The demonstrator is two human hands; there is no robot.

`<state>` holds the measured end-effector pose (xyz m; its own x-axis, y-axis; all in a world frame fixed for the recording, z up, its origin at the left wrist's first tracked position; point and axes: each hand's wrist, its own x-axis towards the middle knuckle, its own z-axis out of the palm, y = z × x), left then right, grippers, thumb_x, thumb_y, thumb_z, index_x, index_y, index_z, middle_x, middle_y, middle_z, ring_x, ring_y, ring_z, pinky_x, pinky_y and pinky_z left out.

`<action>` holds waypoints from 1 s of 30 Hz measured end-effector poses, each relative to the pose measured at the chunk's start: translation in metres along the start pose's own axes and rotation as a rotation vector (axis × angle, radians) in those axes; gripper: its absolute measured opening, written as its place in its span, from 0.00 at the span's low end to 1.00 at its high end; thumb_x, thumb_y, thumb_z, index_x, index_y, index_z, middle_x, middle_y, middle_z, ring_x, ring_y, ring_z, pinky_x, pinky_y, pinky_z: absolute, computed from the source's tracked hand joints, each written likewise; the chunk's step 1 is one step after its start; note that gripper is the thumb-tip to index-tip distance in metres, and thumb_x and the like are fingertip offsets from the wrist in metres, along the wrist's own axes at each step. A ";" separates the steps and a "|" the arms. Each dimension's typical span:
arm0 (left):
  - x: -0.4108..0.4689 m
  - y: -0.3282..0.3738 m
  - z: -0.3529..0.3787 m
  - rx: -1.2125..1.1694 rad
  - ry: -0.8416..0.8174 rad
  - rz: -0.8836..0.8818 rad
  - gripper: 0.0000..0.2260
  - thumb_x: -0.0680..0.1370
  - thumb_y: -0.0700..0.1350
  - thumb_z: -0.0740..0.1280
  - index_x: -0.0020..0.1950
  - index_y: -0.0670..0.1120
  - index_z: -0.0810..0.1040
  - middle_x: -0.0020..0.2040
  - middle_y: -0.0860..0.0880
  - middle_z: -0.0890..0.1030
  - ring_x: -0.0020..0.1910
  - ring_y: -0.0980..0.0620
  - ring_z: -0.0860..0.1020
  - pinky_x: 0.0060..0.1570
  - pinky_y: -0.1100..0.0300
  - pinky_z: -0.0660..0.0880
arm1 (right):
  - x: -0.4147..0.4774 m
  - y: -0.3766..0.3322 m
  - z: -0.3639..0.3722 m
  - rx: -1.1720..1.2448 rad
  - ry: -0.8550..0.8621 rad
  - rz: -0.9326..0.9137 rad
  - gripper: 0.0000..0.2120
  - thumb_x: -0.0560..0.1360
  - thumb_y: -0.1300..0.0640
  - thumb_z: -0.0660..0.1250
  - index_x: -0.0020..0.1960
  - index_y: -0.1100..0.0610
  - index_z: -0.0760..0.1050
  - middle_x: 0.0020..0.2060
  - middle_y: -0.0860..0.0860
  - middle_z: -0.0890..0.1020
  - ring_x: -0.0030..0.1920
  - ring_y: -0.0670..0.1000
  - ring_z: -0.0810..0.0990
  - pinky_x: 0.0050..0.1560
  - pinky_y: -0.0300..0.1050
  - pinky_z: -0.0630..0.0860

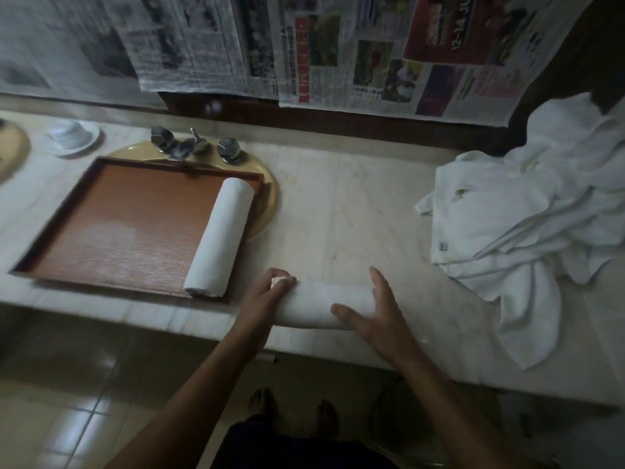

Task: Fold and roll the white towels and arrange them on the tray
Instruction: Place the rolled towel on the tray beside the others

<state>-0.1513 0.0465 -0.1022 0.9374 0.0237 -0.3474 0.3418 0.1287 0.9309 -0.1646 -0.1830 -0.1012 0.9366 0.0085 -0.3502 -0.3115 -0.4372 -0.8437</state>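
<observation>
A rolled white towel (321,304) lies crosswise near the front edge of the marble counter. My left hand (267,292) grips its left end, fingers curled round the roll. Over the roll's right end lies my right hand (375,314), fingers straight and spread. A brown wooden tray (111,228) sits to the left over the sink. One finished towel roll (220,236) lies along the tray's right side. A heap of loose white towels (527,211) fills the counter's right end.
Chrome taps (194,147) stand behind the tray. A white dish with a cup (72,135) is at the back left. Newspaper sheets (304,45) hang on the wall. Bare marble counter (348,211) lies between tray and towel heap. Tiled floor and my feet show below.
</observation>
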 end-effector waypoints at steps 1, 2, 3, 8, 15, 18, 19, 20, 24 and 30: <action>-0.003 0.006 -0.004 -0.024 -0.012 0.024 0.07 0.76 0.50 0.71 0.42 0.49 0.77 0.45 0.49 0.78 0.47 0.48 0.76 0.48 0.50 0.70 | -0.001 -0.006 -0.004 0.166 -0.041 0.113 0.59 0.63 0.30 0.78 0.83 0.45 0.50 0.76 0.44 0.62 0.73 0.47 0.63 0.69 0.48 0.68; -0.007 0.011 -0.009 -0.029 -0.020 0.048 0.07 0.76 0.49 0.70 0.41 0.49 0.76 0.45 0.49 0.78 0.47 0.49 0.75 0.47 0.51 0.69 | -0.001 -0.013 -0.005 0.290 -0.101 0.210 0.60 0.61 0.32 0.80 0.83 0.47 0.52 0.74 0.44 0.64 0.72 0.48 0.67 0.68 0.50 0.71; -0.011 0.016 -0.012 -0.014 -0.025 0.070 0.07 0.76 0.49 0.69 0.41 0.49 0.76 0.46 0.51 0.77 0.47 0.51 0.75 0.46 0.52 0.69 | 0.000 -0.014 -0.005 0.395 -0.177 0.279 0.58 0.60 0.34 0.82 0.81 0.48 0.57 0.73 0.45 0.68 0.70 0.50 0.71 0.67 0.53 0.75; -0.021 0.031 -0.033 0.028 0.015 0.137 0.07 0.75 0.50 0.69 0.44 0.49 0.76 0.47 0.54 0.79 0.48 0.55 0.77 0.46 0.52 0.72 | 0.006 -0.037 0.015 0.739 -0.371 0.250 0.25 0.71 0.57 0.78 0.66 0.57 0.78 0.59 0.55 0.85 0.60 0.56 0.84 0.60 0.54 0.81; -0.015 0.043 -0.084 0.000 0.229 0.116 0.19 0.74 0.56 0.71 0.64 0.60 0.77 0.63 0.53 0.78 0.60 0.47 0.79 0.56 0.42 0.81 | 0.041 -0.093 0.055 0.612 -0.280 0.008 0.26 0.68 0.60 0.80 0.64 0.53 0.78 0.56 0.53 0.83 0.57 0.54 0.82 0.51 0.48 0.81; -0.010 0.052 -0.115 -0.071 0.241 0.082 0.20 0.74 0.55 0.71 0.66 0.56 0.78 0.61 0.47 0.81 0.57 0.44 0.82 0.46 0.46 0.83 | 0.063 -0.127 0.082 0.434 -0.220 -0.080 0.19 0.67 0.50 0.79 0.57 0.48 0.81 0.54 0.48 0.83 0.55 0.52 0.82 0.49 0.48 0.80; -0.008 0.056 -0.130 -0.076 0.250 0.081 0.19 0.74 0.55 0.71 0.63 0.51 0.81 0.58 0.45 0.83 0.55 0.42 0.83 0.44 0.48 0.82 | 0.073 -0.139 0.095 0.361 -0.201 -0.109 0.17 0.68 0.47 0.78 0.55 0.47 0.81 0.52 0.46 0.84 0.55 0.50 0.81 0.49 0.47 0.79; -0.004 0.058 -0.147 -0.058 0.263 0.081 0.18 0.74 0.55 0.70 0.59 0.47 0.82 0.55 0.43 0.84 0.54 0.40 0.83 0.43 0.48 0.80 | 0.084 -0.154 0.110 0.293 -0.191 -0.133 0.14 0.69 0.46 0.77 0.54 0.46 0.82 0.52 0.44 0.84 0.55 0.48 0.81 0.50 0.46 0.79; 0.009 0.055 -0.207 0.035 0.285 0.028 0.18 0.74 0.56 0.68 0.54 0.43 0.80 0.53 0.41 0.81 0.53 0.38 0.80 0.43 0.46 0.77 | 0.131 -0.211 0.171 -0.031 -0.208 -0.186 0.12 0.74 0.42 0.74 0.54 0.47 0.82 0.55 0.44 0.83 0.57 0.47 0.80 0.52 0.45 0.76; 0.033 0.052 -0.262 0.356 0.191 -0.083 0.27 0.71 0.71 0.63 0.58 0.51 0.73 0.54 0.50 0.78 0.53 0.47 0.80 0.53 0.40 0.80 | 0.187 -0.276 0.273 -0.586 -0.288 -0.077 0.14 0.76 0.43 0.64 0.50 0.53 0.80 0.49 0.52 0.82 0.48 0.54 0.81 0.46 0.46 0.77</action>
<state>-0.1200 0.3142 -0.0947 0.8878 0.2155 -0.4067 0.4491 -0.2120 0.8680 0.0532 0.1851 -0.0450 0.8471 0.2642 -0.4612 -0.0302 -0.8423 -0.5381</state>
